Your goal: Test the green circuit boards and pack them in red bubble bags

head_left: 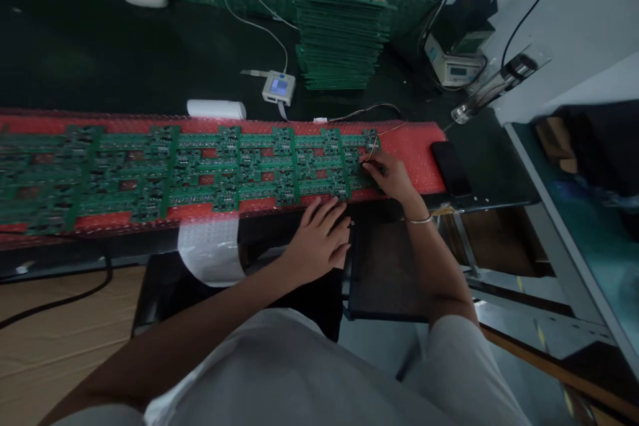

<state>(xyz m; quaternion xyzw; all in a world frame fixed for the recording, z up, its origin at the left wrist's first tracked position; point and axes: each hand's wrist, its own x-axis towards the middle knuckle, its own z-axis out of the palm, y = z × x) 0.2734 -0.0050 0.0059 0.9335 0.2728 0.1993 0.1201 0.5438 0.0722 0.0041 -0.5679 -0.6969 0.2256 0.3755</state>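
A row of green circuit boards [227, 166] lies along red bubble wrap [409, 146] on the dark bench. At the right end of the row, my right hand [389, 174] pinches thin wires [373, 145] over the last board. The tips of the wires are hidden by my fingers. My left hand [319, 243] has its fingers spread at the bench's front edge, fingertips close to the lower edge of the boards, holding nothing. Behind the row stands a small white device with a lit screen [279, 88]. A white connector [320, 120] sits on the wires at the wrap's back edge.
A tall stack of green boards [342, 40] stands at the back. Right of the wrap lies a black phone [450, 168]. A scale [456, 70] and a clear bottle [499, 83] are farther back right. A white roll [216, 110] lies behind the boards.
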